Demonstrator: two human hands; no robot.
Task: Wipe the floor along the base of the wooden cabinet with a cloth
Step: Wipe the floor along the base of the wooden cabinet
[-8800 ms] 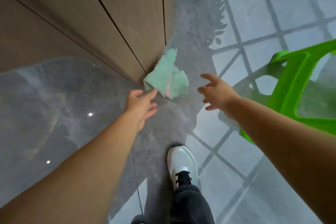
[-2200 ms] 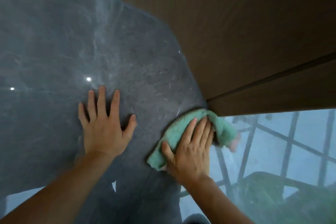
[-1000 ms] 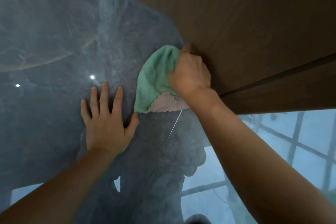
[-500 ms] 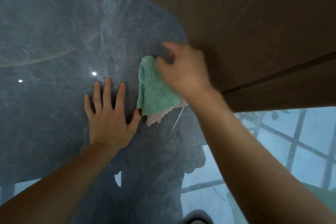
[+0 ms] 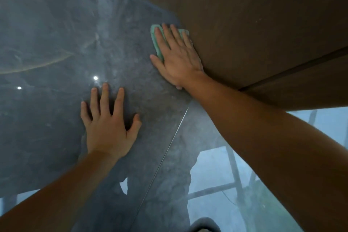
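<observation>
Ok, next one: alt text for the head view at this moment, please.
The right hand presses a green cloth flat on the glossy grey floor, against the base of the wooden cabinet. The left hand is spread flat on the floor nearer the camera, touching nothing else.

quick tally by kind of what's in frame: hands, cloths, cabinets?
Hands: 2, left hand flat on the floor, right hand pressing the cloth
Cloths: 1, green cloth
Cabinets: 1, wooden cabinet
Total: 4

Window grid reflection (image 5: 235,184), perhaps ceiling lights (image 5: 95,78).
</observation>
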